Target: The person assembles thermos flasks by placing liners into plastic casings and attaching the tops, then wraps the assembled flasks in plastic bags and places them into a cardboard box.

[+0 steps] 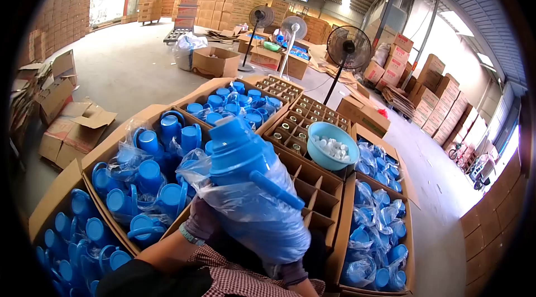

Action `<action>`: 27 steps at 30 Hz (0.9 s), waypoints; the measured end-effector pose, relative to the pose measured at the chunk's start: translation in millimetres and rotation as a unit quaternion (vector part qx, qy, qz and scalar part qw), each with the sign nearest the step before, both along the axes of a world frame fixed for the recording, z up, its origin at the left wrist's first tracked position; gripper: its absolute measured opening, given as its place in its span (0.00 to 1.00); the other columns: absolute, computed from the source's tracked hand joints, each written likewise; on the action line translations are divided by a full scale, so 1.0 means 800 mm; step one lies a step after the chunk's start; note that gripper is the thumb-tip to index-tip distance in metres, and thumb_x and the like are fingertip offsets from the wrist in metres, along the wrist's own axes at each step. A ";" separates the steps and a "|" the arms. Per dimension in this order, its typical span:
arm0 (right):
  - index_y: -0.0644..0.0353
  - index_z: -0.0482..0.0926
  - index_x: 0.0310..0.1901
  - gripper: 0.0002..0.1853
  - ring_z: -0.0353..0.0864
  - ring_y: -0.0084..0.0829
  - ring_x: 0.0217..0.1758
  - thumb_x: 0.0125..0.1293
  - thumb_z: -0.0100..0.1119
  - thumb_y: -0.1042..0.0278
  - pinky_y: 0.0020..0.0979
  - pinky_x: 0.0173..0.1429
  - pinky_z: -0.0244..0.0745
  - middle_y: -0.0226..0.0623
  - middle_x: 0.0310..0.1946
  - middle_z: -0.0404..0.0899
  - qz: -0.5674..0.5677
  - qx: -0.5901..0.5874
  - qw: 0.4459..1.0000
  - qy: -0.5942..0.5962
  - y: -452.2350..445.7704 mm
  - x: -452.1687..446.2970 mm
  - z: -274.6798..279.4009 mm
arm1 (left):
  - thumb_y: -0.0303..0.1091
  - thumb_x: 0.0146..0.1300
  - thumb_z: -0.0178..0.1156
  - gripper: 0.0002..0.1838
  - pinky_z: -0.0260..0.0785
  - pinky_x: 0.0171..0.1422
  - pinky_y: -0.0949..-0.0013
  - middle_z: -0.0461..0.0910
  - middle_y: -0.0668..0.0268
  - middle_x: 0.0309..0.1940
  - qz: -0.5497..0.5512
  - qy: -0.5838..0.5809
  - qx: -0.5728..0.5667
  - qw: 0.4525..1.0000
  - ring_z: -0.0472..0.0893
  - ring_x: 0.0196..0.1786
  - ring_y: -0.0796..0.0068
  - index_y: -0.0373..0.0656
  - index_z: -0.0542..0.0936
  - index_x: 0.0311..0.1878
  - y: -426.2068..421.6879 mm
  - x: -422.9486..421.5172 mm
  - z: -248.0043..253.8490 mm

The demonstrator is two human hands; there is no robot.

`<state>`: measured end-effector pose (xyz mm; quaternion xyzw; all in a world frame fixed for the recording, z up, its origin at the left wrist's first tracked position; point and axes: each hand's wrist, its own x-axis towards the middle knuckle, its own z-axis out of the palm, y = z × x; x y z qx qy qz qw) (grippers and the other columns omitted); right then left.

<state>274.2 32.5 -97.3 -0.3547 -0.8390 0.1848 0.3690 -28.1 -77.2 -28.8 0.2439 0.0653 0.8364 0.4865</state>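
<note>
A large blue thermos flask in a clear plastic bag is tilted in front of me, its cup lid up and its handle to the right. My left hand, in a purplish glove, grips the flask's left side, with its fingers partly hidden by the bag. Low down, my right hand holds the flask near its base; most of its fingers are out of sight. Beside my left arm is a carton of blue flasks, some in plastic. A cardboard-divided carton lies just behind the flask.
A light-blue basin of small white pieces rests on the divided cartons. More bagged blue flasks fill a carton at right. Standing fans rise beyond the cartons. Flattened and open boxes lie at left, with stacked cartons far behind.
</note>
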 end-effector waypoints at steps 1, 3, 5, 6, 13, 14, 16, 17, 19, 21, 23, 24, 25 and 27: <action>0.60 0.68 0.75 0.31 0.73 0.39 0.75 0.78 0.54 0.51 0.46 0.77 0.70 0.44 0.71 0.75 -0.003 0.002 1.000 0.005 -0.003 0.003 -0.001 | 0.54 0.77 0.50 0.35 0.69 0.77 0.45 0.74 0.49 0.71 0.020 0.011 -0.018 1.000 0.75 0.71 0.47 0.36 0.69 0.75 0.002 0.002 -0.006; 0.60 0.68 0.74 0.30 0.73 0.39 0.74 0.78 0.54 0.51 0.45 0.77 0.71 0.44 0.71 0.75 -0.001 -0.009 1.000 0.026 -0.007 0.012 0.001 | 0.55 0.76 0.50 0.35 0.67 0.78 0.43 0.72 0.50 0.73 0.065 0.038 -0.063 0.995 0.75 0.72 0.47 0.37 0.69 0.75 -0.003 -0.001 -0.009; 0.60 0.69 0.74 0.30 0.74 0.39 0.74 0.78 0.54 0.52 0.45 0.77 0.71 0.44 0.70 0.75 0.007 -0.010 0.999 0.034 -0.003 0.022 0.005 | 0.59 0.75 0.48 0.38 0.64 0.80 0.40 0.72 0.51 0.74 0.080 0.040 -0.080 0.993 0.73 0.73 0.46 0.38 0.68 0.76 -0.005 0.000 -0.008; 0.60 0.69 0.74 0.30 0.74 0.39 0.74 0.78 0.54 0.52 0.45 0.77 0.71 0.44 0.70 0.76 0.015 -0.010 0.999 0.036 0.001 0.027 0.008 | 0.61 0.76 0.48 0.38 0.64 0.80 0.40 0.72 0.53 0.74 0.061 0.023 -0.089 0.994 0.73 0.73 0.47 0.40 0.68 0.77 -0.005 0.003 -0.002; 0.61 0.71 0.72 0.28 0.75 0.39 0.73 0.78 0.55 0.54 0.44 0.77 0.71 0.43 0.70 0.77 0.062 -0.149 0.980 0.117 0.011 0.045 -0.006 | 0.50 0.78 0.42 0.32 0.67 0.78 0.43 0.75 0.49 0.71 -0.060 -0.056 -0.103 0.991 0.75 0.71 0.47 0.38 0.70 0.74 -0.003 0.027 0.029; 0.61 0.71 0.72 0.28 0.75 0.39 0.73 0.78 0.55 0.54 0.44 0.77 0.71 0.43 0.70 0.77 0.078 -0.219 0.958 0.171 0.011 0.046 -0.014 | 0.49 0.79 0.42 0.30 0.71 0.75 0.45 0.76 0.50 0.69 0.041 0.002 -0.177 0.983 0.78 0.68 0.48 0.36 0.72 0.72 0.004 0.018 -0.003; 0.61 0.72 0.72 0.28 0.75 0.39 0.73 0.78 0.55 0.55 0.44 0.77 0.71 0.43 0.70 0.77 0.116 -0.396 0.850 0.326 0.008 0.040 -0.034 | 0.48 0.79 0.41 0.30 0.73 0.73 0.46 0.77 0.50 0.68 0.079 0.029 -0.163 0.983 0.79 0.67 0.49 0.36 0.72 0.72 0.006 0.031 0.005; 0.61 0.72 0.72 0.27 0.75 0.39 0.73 0.78 0.55 0.55 0.43 0.77 0.71 0.43 0.70 0.77 0.134 -0.479 0.764 0.411 0.003 0.032 -0.046 | 0.48 0.79 0.41 0.30 0.74 0.72 0.47 0.78 0.51 0.67 0.101 0.042 -0.150 0.983 0.80 0.66 0.49 0.35 0.72 0.72 0.009 0.039 0.012; 0.62 0.72 0.71 0.27 0.75 0.39 0.73 0.78 0.55 0.56 0.43 0.77 0.72 0.42 0.69 0.77 0.164 -0.577 0.610 0.519 -0.012 0.014 -0.069 | 0.50 0.80 0.41 0.28 0.75 0.69 0.49 0.81 0.53 0.62 0.020 0.024 -0.065 0.997 0.82 0.62 0.53 0.37 0.74 0.68 0.007 0.037 -0.002; 0.62 0.73 0.71 0.26 0.76 0.39 0.73 0.78 0.55 0.56 0.43 0.77 0.72 0.42 0.69 0.78 0.182 -0.618 0.526 0.555 -0.023 0.006 -0.073 | 0.52 0.80 0.42 0.27 0.76 0.67 0.50 0.81 0.54 0.59 0.046 0.068 -0.122 0.989 0.82 0.59 0.55 0.39 0.75 0.65 0.004 0.014 -0.040; 0.62 0.73 0.70 0.26 0.76 0.39 0.73 0.78 0.55 0.57 0.43 0.76 0.72 0.42 0.69 0.78 0.182 -0.669 0.515 0.504 -0.017 0.024 -0.050 | 0.55 0.80 0.41 0.28 0.75 0.68 0.50 0.81 0.54 0.60 0.067 0.062 -0.142 0.986 0.81 0.60 0.56 0.41 0.75 0.64 -0.005 -0.003 -0.045; 0.63 0.76 0.68 0.25 0.79 0.40 0.69 0.75 0.59 0.60 0.42 0.74 0.75 0.42 0.64 0.82 0.152 -0.691 0.581 0.404 -0.010 0.048 -0.001 | 0.56 0.80 0.41 0.29 0.74 0.70 0.50 0.80 0.53 0.62 0.094 0.101 -0.126 0.982 0.80 0.62 0.55 0.41 0.74 0.65 -0.008 -0.023 -0.069; 0.65 0.77 0.66 0.23 0.81 0.39 0.65 0.72 0.59 0.67 0.41 0.71 0.77 0.44 0.60 0.83 0.196 -0.651 0.651 0.338 0.032 0.084 -0.037 | 0.57 0.80 0.41 0.29 0.73 0.71 0.49 0.79 0.52 0.63 0.076 0.082 -0.062 0.992 0.80 0.64 0.55 0.42 0.74 0.66 -0.009 -0.028 -0.077; 0.68 0.79 0.55 0.17 0.84 0.36 0.56 0.65 0.57 0.77 0.38 0.62 0.80 0.43 0.51 0.83 0.066 -0.422 0.844 0.323 0.049 0.126 0.041 | 0.51 0.78 0.51 0.27 0.77 0.67 0.52 0.80 0.57 0.64 0.065 0.057 -0.104 0.991 0.82 0.62 0.58 0.43 0.71 0.71 -0.008 -0.018 -0.061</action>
